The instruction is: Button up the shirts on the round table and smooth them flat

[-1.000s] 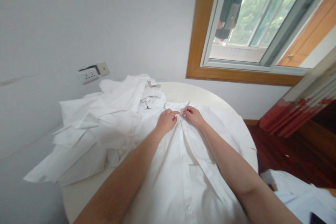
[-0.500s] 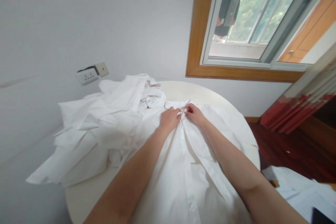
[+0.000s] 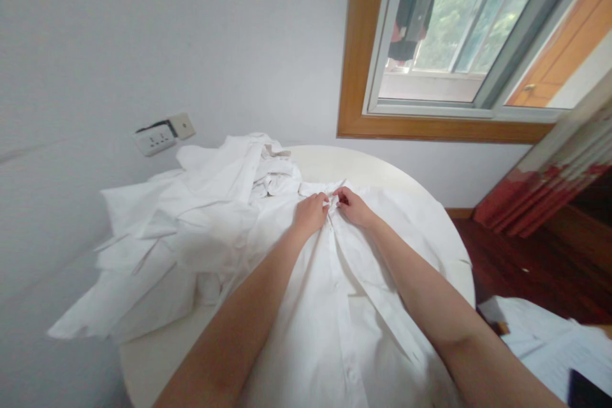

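Observation:
A white button-up shirt (image 3: pixel 306 325) lies spread over the round table, its collar end away from me and its button strip running toward me. Near the collar, my left hand (image 3: pixel 312 211) pinches the fabric at the front edge. Close beside it on the right, my right hand (image 3: pixel 352 205) grips the opposite front edge with bent fingers. The fingertips of both hands nearly meet at the top of the front opening. Below them the right front panel hangs loose in a fold. Whether a button sits between the fingers is too small to tell.
A heap of crumpled white shirts (image 3: pixel 191 217) covers the left of the round cream table (image 3: pixel 335 162). Behind stand a wall with a socket (image 3: pixel 155 138) and a wood-framed window (image 3: pixel 430 129). Papers (image 3: pixel 564 357) and a dark object lie at lower right, below a red-and-white curtain (image 3: pixel 540 191).
Both hands stay pinching the shirt near the collar, with only slight finger movement. The view has shifted a little.

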`<state>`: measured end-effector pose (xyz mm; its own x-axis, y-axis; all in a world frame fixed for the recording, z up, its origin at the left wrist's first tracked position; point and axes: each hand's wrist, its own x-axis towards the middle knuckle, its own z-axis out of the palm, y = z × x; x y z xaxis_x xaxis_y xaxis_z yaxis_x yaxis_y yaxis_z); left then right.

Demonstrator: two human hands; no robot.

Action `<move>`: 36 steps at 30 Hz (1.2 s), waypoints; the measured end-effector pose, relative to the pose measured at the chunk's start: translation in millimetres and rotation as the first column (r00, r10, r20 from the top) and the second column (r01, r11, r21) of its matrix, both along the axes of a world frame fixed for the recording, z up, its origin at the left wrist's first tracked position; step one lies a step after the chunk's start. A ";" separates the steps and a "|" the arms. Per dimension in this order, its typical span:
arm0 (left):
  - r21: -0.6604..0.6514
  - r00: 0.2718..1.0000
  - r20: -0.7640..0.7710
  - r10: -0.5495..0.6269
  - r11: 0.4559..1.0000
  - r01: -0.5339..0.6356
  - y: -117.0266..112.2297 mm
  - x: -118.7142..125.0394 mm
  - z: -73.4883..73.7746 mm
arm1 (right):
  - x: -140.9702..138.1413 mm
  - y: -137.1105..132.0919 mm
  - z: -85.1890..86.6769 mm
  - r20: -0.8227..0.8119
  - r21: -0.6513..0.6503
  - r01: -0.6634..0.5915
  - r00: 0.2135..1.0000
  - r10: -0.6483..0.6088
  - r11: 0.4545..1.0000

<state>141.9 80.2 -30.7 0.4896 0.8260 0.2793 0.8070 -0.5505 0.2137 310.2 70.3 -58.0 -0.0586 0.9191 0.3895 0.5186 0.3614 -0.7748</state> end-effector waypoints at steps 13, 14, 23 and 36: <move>0.092 0.992 -0.119 0.041 0.995 -0.030 -4.2 2.5 2.3 | -11.2 -8.2 10.0 0.063 -0.001 0.194 0.979 -0.194 0.981; 0.096 0.991 -0.126 0.044 0.995 -0.032 -4.1 2.3 1.9 | -13.6 -10.4 13.3 0.115 -0.006 0.253 0.961 -0.250 0.967; 0.073 0.997 -0.074 0.035 0.997 -0.030 -0.8 2.0 -3.6 | -31.1 -22.1 23.7 0.547 -0.064 0.460 0.758 -0.354 0.885; 0.042 1.000 0.019 -0.010 0.999 0.009 1.2 -0.4 -4.7 | -14.3 -12.4 7.3 0.432 0.077 0.247 0.865 -0.255 0.966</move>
